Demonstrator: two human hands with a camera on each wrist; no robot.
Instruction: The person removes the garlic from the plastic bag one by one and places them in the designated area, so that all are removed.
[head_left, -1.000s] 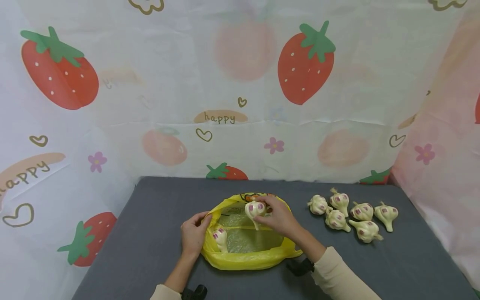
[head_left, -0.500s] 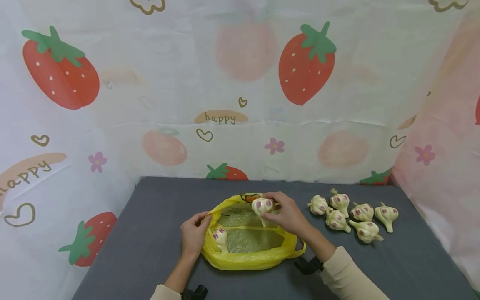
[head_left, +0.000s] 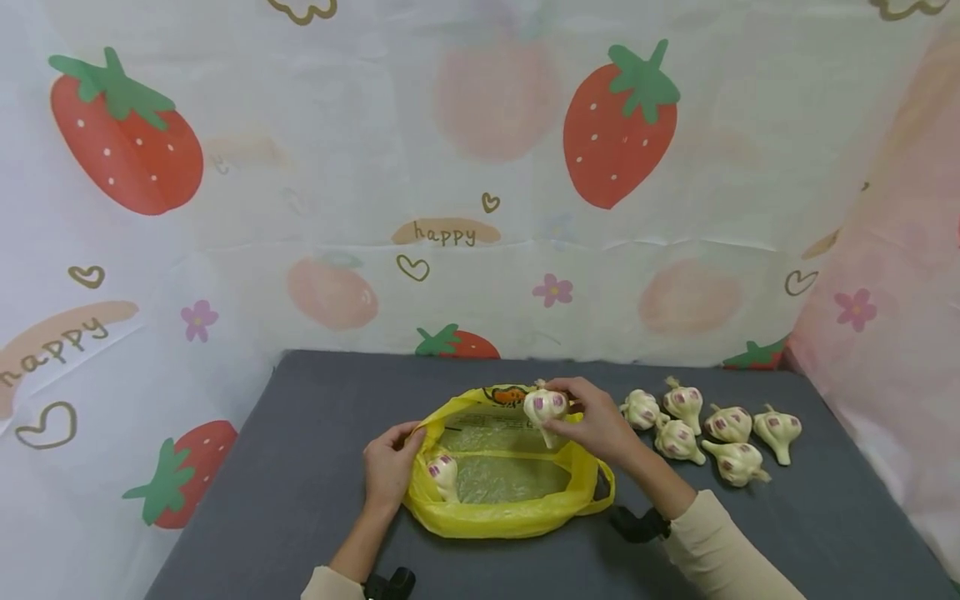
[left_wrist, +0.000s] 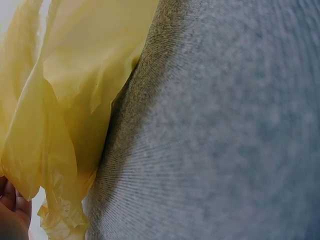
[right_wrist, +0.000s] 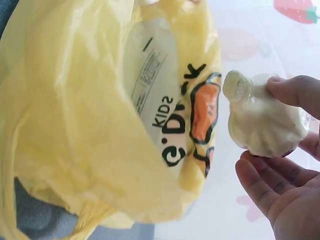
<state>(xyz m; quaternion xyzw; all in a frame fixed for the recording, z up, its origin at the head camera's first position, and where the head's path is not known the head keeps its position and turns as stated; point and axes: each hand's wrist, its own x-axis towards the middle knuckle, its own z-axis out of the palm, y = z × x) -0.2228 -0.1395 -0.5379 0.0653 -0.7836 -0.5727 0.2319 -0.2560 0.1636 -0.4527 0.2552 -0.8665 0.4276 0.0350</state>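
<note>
A yellow plastic bag (head_left: 495,523) lies on the dark table with its mouth spread wide. At its left rim my left hand (head_left: 388,471) pinches the plastic between thumb and fingers. Inside the bag, on the left, rests one garlic bulb (head_left: 444,477). My right hand (head_left: 596,421) holds another garlic bulb (head_left: 546,406) above the bag's far right rim. In the right wrist view, the thumb and fingers grip this bulb (right_wrist: 267,117) from opposite sides, beside the printed bag wall (right_wrist: 205,110). The left wrist view has mostly bag (left_wrist: 85,90) and cloth, with part of a hand at its left edge.
Several garlic bulbs (head_left: 738,463) lie clustered on the right of the dark table (head_left: 322,400). A bag handle loop (head_left: 606,492) sticks out at the bag's right end. Behind the table hangs a strawberry-print curtain (head_left: 465,283).
My right hand has moved right with its garlic bulb, from over the bag's middle to its far right rim. The bag's right handle has come into fuller view. The left hand keeps its hold.
</note>
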